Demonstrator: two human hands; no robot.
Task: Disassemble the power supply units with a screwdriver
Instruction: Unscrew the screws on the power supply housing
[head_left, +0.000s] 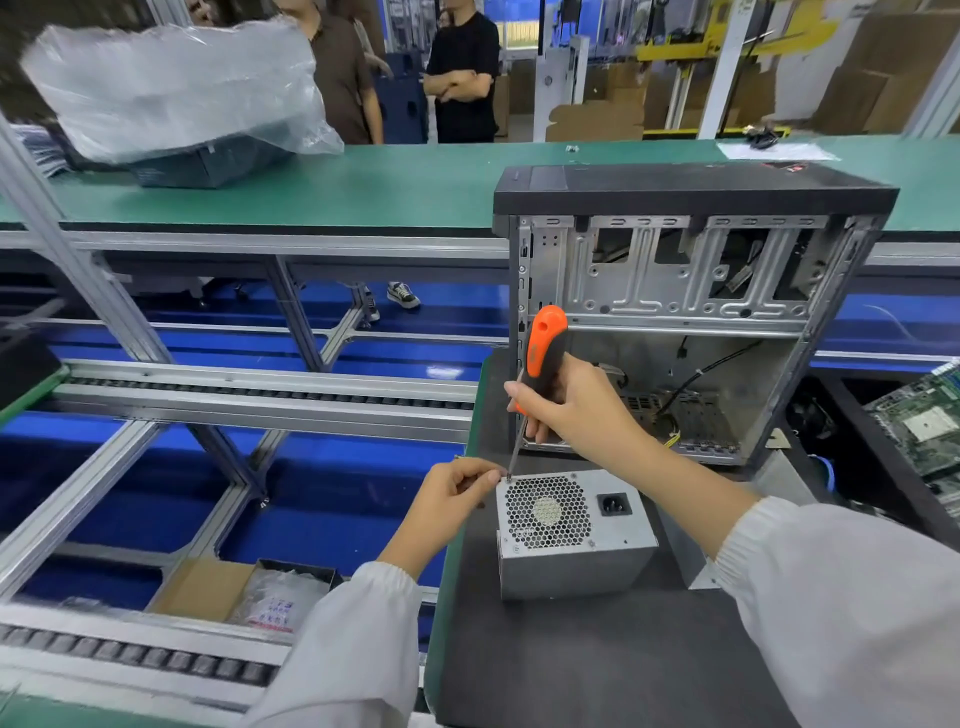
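Power supply (571, 540): grey box, mesh fan grille up. Right hand (566, 400) grips screwdriver (540, 358), tip at grille corner; left hand (457, 493) pinches beside tip. Open PC case (675, 322) behind, wires inside.

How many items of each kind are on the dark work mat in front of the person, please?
Power supply unit: 1
Computer case: 1
Screwdriver: 1, gripped by the right hand, tip at the unit's corner beside the left hand
Total: 3

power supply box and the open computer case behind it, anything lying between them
In the head view, only a bare strip of dark mat separates the power supply box from the computer case; the right hand and screwdriver hover above it.
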